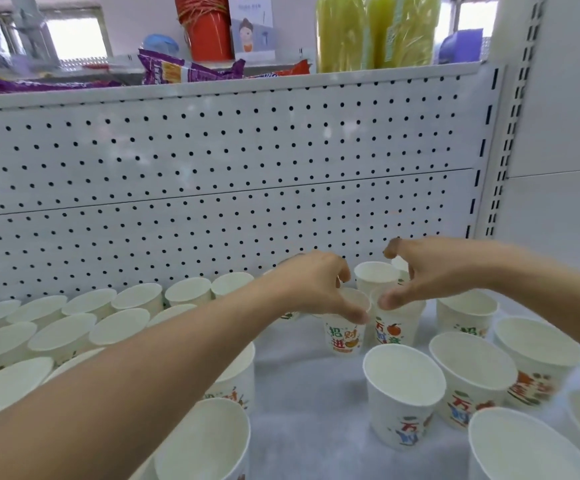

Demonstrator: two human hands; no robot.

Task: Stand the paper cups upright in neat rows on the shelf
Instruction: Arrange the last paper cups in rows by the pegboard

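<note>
- Two hands meet toward the back edge of the shelf [299,382]. The left hand [319,289] arches over the first cup [345,336], thumb on the front of the rim and fingers curled over the far side, pinching it.
- The right hand [437,271] takes the second cup [397,329] the same way, thumb at the near rim and fingers curled behind, with the forefinger lifted free.
- Both cups are upright and touch each other. Whether their bases rest on the shelf cannot be told.
- These look like thin, very light paper, easy to tip or dent. The rolled rim is probably the stiffest part, so a gentle pinch there should work better than squeezing the wall.
- Just behind them another upright cup [375,275] stands against the pegboard panel [212,168].
- Toward the left edge, packed rows of cups [74,323] already run front to back.
- Toward the right front corner, loose cups [403,386] stand upright but unevenly spaced, so they likely still need lining up.
</note>
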